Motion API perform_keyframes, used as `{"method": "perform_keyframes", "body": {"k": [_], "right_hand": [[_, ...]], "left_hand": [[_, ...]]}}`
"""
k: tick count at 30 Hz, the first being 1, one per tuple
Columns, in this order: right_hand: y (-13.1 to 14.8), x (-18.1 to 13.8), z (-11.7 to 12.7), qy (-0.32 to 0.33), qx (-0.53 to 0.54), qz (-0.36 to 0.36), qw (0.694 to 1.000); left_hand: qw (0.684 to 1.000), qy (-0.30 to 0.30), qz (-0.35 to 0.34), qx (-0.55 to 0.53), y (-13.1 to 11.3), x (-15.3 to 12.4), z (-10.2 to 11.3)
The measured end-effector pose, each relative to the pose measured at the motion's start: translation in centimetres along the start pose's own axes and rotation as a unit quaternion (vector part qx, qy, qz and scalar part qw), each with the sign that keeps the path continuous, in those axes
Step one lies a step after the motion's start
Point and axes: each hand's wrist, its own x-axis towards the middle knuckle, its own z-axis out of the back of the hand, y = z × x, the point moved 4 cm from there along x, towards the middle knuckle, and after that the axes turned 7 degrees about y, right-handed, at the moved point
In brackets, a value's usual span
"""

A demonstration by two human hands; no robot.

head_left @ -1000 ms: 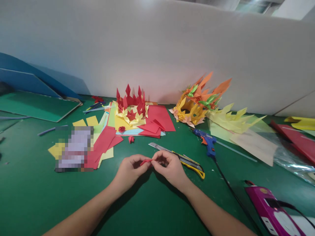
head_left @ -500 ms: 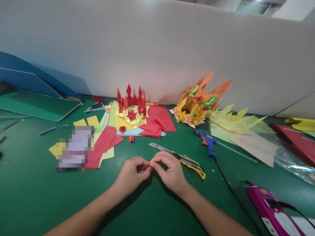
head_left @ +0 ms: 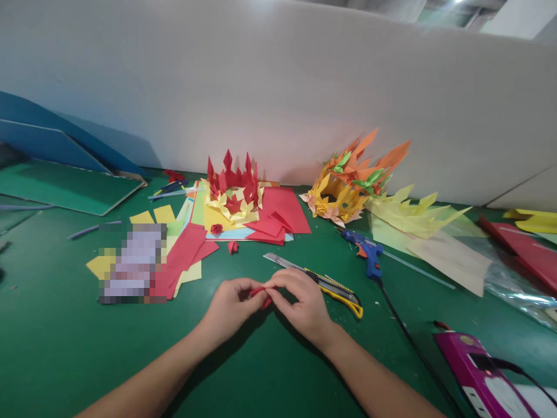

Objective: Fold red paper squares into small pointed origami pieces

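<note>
My left hand [head_left: 230, 307] and my right hand [head_left: 302, 305] meet over the green table [head_left: 65, 348], fingertips pinched together on a small rolled piece of red paper [head_left: 261, 295]. Only the ends of the red paper show between the fingers. A yellow utility knife [head_left: 335, 288] with a metal ruler [head_left: 281, 261] lies just behind my right hand. A tiny folded red paper piece [head_left: 232, 247] sits a little beyond my hands.
Red and yellow paper crown [head_left: 230, 188] on coloured sheets at centre back; orange and yellow paper crown [head_left: 348, 180] to its right. Blue glue gun [head_left: 368, 255] with black cord, magenta device [head_left: 478, 371] at lower right. Green boards [head_left: 65, 186] at left, white wall behind.
Both hands have dropped slightly toward the table and closed tighter on the red paper, which has gone from a stretched strip to a shorter rolled bit.
</note>
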Motion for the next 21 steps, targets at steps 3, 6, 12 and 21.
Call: {"method": "perform_keyframes", "body": {"k": [3,6,12,21], "right_hand": [[0.24,-0.04,0.09,0.004,-0.046,0.046,0.998],[0.40,-0.05,0.14,0.020,-0.063,0.074,0.995],[0.74,-0.09,0.33,0.024,-0.083,0.130,0.988],[0.48,-0.03,0.65,0.027,-0.075,0.116,0.990]], "left_hand": [[0.999,0.013,0.015,-0.026,-0.04,-0.09,-0.13],[0.999,0.015,0.014,-0.049,-0.15,-0.14,-0.14],[0.996,-0.002,0.014,-0.090,0.02,0.00,0.11],[0.991,0.034,0.010,-0.125,0.13,0.05,-0.01]]}}
